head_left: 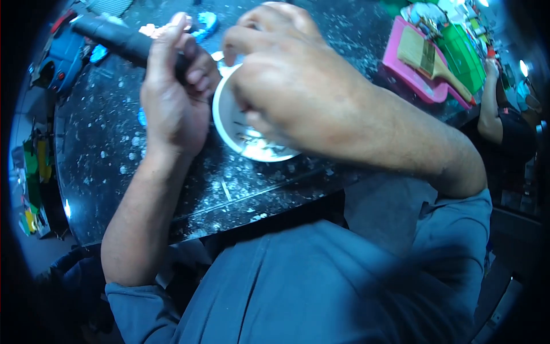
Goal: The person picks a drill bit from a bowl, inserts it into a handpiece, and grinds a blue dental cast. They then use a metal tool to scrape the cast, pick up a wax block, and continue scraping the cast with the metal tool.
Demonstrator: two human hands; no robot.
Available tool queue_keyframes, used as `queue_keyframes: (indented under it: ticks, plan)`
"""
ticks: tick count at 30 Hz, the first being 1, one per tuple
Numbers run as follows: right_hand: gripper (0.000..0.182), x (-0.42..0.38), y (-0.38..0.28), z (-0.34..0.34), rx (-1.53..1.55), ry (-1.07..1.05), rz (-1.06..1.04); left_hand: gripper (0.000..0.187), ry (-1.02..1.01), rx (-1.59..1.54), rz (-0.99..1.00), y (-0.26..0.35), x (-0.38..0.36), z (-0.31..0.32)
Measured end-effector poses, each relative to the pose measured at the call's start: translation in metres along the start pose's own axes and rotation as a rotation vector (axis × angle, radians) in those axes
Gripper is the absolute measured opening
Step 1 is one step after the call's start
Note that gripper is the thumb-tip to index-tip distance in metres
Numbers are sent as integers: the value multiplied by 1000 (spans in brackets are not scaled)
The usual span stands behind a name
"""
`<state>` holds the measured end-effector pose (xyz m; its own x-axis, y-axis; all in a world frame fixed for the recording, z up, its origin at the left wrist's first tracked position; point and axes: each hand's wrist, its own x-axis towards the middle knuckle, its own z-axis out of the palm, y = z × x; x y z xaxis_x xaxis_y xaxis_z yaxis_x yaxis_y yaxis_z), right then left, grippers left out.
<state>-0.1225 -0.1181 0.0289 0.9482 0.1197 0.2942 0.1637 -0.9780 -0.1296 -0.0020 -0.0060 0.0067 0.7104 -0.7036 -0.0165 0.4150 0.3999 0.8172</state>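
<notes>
My left hand (177, 92) is closed around a dark cylindrical tool (114, 40) that points to the upper left. Just right of it stands a white round bowl (223, 117) with small thin pieces in its bottom. Above the bowl's upper right part is my right hand (275, 74), its fingers bent and pressed together. Whatever those fingers hold is hidden or too small to name.
A pink dustpan (395, 57) with a wide brush (418, 51) on it lies at the right, beside a green container (461, 54). Blue items (206, 24) lie behind my hands on the speckled dark table (103, 166). Another person's arm (490, 103) shows at far right.
</notes>
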Motion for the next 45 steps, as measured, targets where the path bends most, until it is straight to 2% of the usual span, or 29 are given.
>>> queue_keyframes:
  ticks: [2,4,9,12,14,16,17,18,20,22,24,25,26,28,29,34,40,45]
  plan:
    - [21,-1,6,-14,-83,50,48,28,-73,45,11,-2,1,-4]
    - [8,5,24,-19,-23,-54,70,30,-35,74,17,-2,-1,-2]
    - [14,13,75,-29,-128,-73,240,31,-13,200,-26,4,-4,3]
    - [18,18,104,-43,-1,-261,459,33,-15,231,6,4,-6,3]
    - [18,15,111,-61,157,-228,361,35,-29,204,-1,4,-5,2]
    - [17,19,106,-79,215,-36,286,34,-42,231,4,4,-5,1]
    - [13,25,105,-91,288,-6,236,33,-50,237,0,5,-6,1]
    - [10,36,94,-100,491,19,218,32,-59,245,-8,6,-7,2]
    - [10,55,75,-112,622,64,218,31,-63,249,3,6,-8,2]
    - [16,74,56,-113,842,140,127,30,-69,260,10,5,-9,2]
    - [21,96,50,-100,949,311,-60,30,-62,250,-2,6,-10,3]
    - [20,108,32,-101,938,432,-83,33,-34,283,23,5,-11,7]
    - [54,102,16,-120,1070,245,124,32,-14,279,1,7,-12,8]
    - [36,111,-7,-124,1068,329,162,31,-10,281,-30,9,-12,8]
    - [20,125,12,-96,936,548,-75,30,-20,250,-38,10,-12,9]
    - [19,135,3,-82,990,497,-40,28,-15,231,-47,6,-11,6]
    - [17,130,-3,-89,958,447,20,24,-30,321,30,-1,-7,2]
    - [18,127,-7,-91,817,458,45,26,-37,390,73,-5,-6,1]
